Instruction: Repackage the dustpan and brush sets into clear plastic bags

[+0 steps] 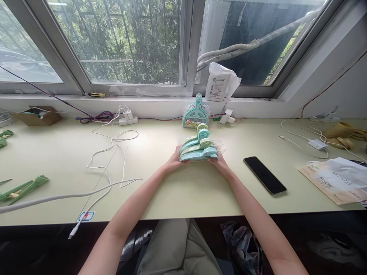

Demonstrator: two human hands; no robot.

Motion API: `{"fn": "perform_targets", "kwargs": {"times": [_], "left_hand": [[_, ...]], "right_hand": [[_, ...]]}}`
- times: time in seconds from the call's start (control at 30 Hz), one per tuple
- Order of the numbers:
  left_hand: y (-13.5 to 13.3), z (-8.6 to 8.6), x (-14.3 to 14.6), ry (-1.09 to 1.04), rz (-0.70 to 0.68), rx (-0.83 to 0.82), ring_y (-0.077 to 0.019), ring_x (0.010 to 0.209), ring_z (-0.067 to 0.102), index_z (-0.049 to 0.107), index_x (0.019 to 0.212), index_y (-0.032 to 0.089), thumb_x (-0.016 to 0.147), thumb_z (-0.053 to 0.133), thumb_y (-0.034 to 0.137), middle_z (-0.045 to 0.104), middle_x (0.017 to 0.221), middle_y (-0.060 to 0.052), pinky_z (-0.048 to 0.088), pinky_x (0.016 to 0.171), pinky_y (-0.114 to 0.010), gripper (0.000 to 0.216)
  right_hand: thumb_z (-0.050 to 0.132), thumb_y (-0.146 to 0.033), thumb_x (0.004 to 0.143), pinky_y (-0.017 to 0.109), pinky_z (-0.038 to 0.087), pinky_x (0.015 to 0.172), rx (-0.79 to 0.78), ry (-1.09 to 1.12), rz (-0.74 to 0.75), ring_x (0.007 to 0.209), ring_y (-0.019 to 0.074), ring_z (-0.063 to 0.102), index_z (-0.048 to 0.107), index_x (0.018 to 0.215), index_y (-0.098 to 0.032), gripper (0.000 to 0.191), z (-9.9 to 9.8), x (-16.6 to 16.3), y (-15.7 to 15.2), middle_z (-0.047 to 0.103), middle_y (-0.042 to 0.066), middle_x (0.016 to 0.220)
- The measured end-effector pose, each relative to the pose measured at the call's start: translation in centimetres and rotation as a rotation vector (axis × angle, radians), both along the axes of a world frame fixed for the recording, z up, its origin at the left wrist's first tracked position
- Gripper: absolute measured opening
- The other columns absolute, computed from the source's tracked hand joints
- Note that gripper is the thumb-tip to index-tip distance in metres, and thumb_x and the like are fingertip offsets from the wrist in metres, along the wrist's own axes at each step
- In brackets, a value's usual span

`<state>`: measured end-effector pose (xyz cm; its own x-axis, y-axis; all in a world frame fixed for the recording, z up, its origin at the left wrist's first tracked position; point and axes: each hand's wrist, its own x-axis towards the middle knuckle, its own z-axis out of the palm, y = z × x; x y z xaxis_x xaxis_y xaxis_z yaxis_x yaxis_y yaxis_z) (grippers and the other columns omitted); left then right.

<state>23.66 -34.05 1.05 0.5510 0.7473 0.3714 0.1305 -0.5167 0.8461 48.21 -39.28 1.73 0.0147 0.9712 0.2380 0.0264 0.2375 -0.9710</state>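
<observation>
Between my two hands is a stack of several mini dustpan-and-brush sets (197, 151), pale green and turquoise, in clear plastic wrapping. My left hand (174, 160) grips the stack's left end, and my right hand (220, 161) grips its right end. Fingers of both hands are partly hidden under and behind the packs. Just beyond them, a turquoise dustpan set (196, 112) in clear wrap, its handle pointing up, leans upright by the window wall.
A black phone (265, 175) lies right of my arm, with a tissue pack (334, 179) farther right. White cables (110, 152) sprawl over the left of the table (200, 194). A cardboard box (38, 115) sits back left. On the sill are a wrapped package (219, 84) and a yellow cutter (96, 94).
</observation>
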Motion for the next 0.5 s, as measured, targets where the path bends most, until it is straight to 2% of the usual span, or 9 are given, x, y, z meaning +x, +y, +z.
{"fn": "perform_targets", "kwargs": {"times": [0.13, 0.27, 0.37, 0.5], "left_hand": [[-0.2, 0.1, 0.2, -0.028, 0.017, -0.012, -0.0278, 0.139, 0.032, 0.029, 0.146, 0.025, 0.07, 0.075, 0.039, 0.034, 0.148, -0.009, 0.027, 0.117, -0.041, 0.089], [0.5, -0.6, 0.3, -0.005, 0.083, 0.007, -0.0279, 0.136, 0.037, 0.046, 0.135, 0.024, 0.077, 0.068, 0.038, 0.04, 0.144, -0.009, 0.029, 0.115, -0.041, 0.064], [1.8, -1.2, -0.3, -0.029, 0.138, 0.019, -0.0273, 0.133, 0.04, 0.052, 0.129, 0.022, 0.076, 0.069, 0.036, 0.047, 0.137, -0.009, 0.031, 0.114, -0.04, 0.057], [4.3, -1.2, -2.4, -0.117, 0.185, -0.043, -0.0251, 0.125, 0.049, 0.05, 0.13, 0.02, 0.073, 0.071, 0.038, 0.054, 0.131, -0.009, 0.038, 0.107, -0.037, 0.063]], "right_hand": [[0.079, -0.047, 0.06, 0.051, 0.045, 0.103, 0.02, 0.024, -0.053, 0.126, 0.0304, 0.05, 0.041, 0.135, -0.03, 0.086, -0.2, -0.4, 0.2, 0.053, 0.005, 0.136], [0.078, -0.044, 0.062, 0.048, 0.045, 0.103, 0.003, 0.027, -0.134, 0.121, 0.0272, 0.054, 0.044, 0.131, -0.026, 0.079, -0.9, -1.1, 1.0, 0.058, 0.006, 0.129], [0.077, -0.042, 0.062, 0.045, 0.045, 0.102, 0.008, 0.046, -0.164, 0.119, 0.0249, 0.056, 0.044, 0.129, -0.026, 0.076, -1.1, -2.3, 2.0, 0.059, 0.005, 0.127], [0.078, -0.039, 0.06, 0.042, 0.046, 0.102, 0.011, 0.096, -0.16, 0.117, 0.0224, 0.057, 0.045, 0.127, -0.025, 0.076, -0.9, -5.1, 4.8, 0.059, 0.005, 0.126]]}}
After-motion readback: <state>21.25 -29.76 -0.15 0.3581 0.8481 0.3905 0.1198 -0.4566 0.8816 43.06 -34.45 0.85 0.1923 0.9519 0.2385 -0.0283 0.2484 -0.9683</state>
